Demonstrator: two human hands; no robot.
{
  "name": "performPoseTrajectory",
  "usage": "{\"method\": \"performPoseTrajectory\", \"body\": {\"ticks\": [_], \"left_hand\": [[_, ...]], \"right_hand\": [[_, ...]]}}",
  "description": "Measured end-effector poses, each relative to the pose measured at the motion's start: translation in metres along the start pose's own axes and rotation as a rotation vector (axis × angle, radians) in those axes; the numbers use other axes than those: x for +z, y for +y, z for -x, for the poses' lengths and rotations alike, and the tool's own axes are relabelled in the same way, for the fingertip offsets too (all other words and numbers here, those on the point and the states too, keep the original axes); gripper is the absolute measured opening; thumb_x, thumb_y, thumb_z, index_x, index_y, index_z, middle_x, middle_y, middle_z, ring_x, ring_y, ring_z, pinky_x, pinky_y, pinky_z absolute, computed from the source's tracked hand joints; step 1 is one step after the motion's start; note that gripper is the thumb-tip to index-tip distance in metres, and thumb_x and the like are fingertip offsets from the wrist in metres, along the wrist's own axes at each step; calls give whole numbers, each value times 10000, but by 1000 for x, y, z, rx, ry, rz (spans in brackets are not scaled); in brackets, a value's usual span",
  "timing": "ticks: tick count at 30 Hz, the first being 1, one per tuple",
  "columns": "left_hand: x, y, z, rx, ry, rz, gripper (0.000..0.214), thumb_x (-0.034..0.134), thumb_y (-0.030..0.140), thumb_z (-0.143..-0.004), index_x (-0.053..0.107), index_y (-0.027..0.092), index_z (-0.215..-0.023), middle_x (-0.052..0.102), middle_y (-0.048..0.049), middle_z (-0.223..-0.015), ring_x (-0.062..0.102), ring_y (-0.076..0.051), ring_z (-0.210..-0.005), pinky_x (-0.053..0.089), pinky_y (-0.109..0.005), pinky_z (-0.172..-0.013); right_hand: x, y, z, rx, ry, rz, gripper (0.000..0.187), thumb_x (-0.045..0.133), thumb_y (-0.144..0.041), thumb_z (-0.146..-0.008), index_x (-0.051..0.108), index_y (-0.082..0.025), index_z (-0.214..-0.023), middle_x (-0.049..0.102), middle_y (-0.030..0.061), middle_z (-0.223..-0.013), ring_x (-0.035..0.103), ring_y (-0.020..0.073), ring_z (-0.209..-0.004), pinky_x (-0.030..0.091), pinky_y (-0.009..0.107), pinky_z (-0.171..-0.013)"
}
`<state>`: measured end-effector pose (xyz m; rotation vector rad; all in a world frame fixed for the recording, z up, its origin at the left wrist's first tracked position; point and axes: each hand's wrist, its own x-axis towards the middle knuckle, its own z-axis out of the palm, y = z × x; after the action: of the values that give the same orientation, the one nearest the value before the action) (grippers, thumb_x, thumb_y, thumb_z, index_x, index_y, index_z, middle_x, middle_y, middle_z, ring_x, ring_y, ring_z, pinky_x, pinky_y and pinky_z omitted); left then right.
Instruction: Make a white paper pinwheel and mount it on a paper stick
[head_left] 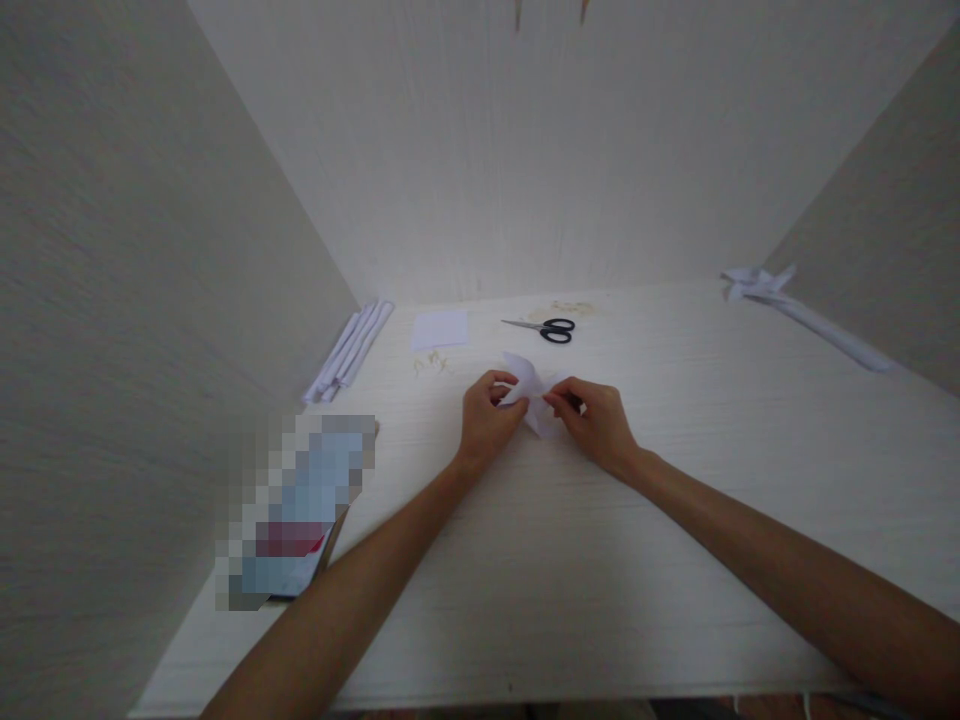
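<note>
A white paper pinwheel (525,374) is held just above the table between my two hands. My left hand (486,418) grips its left side, thumb and fingers closed on the folded paper. At the pinwheel's middle, my right hand (596,415) has thumb and forefinger pinched together. A tiny pale bit shows at those fingertips, too small to make out. Beyond the hands lie black-handled scissors (553,329), their blades pointing left. Several small yellowish bits (430,362) are scattered to the left, in front of a white paper square (440,328).
Several rolled white paper tubes (349,350) lie by the left wall. A pixelated flat object (307,510) sits at the left near my forearm. At the far right, a paper pinwheel on a paper stick (817,325) rests near the right wall. Walls enclose the white table (480,600).
</note>
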<state>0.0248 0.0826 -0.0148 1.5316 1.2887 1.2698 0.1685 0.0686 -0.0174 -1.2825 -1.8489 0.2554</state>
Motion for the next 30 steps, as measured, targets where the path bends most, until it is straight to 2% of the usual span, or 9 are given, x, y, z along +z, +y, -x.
{"method": "performPoseTrajectory", "body": {"ticks": [5,12,17,30], "left_hand": [[0,2,0,-10,2,-4,203,584,132,-550,508,153,-737,573,30,-537,509,-84,-469,346,-169,-431],[0,2,0,-10,-13,-2,202,580,132,-558,504,154,-744,587,22,-561,529,-92,-488,366,-177,-446],[0,2,-1,-10,-1,-12,194,584,131,-554,510,154,-732,568,37,-522,507,-83,-457,350,-174,-433],[0,0,-3,-39,1,63,222,583,136,-543,511,152,-752,603,15,-582,539,-98,-494,380,-184,-455]], "right_hand": [[0,0,0,8,-21,-2,175,507,-245,-757,564,-155,-618,581,12,-524,507,114,-473,365,221,-494],[2,1,-1,90,0,-9,179,515,-259,-746,563,-153,-610,578,10,-509,497,110,-453,353,219,-475],[1,1,-2,103,-29,-41,194,506,-260,-748,550,-155,-591,573,6,-500,490,106,-447,348,215,-466],[0,1,-3,145,0,-95,173,530,-247,-733,535,-156,-587,557,-5,-486,485,101,-442,340,207,-454]]}}
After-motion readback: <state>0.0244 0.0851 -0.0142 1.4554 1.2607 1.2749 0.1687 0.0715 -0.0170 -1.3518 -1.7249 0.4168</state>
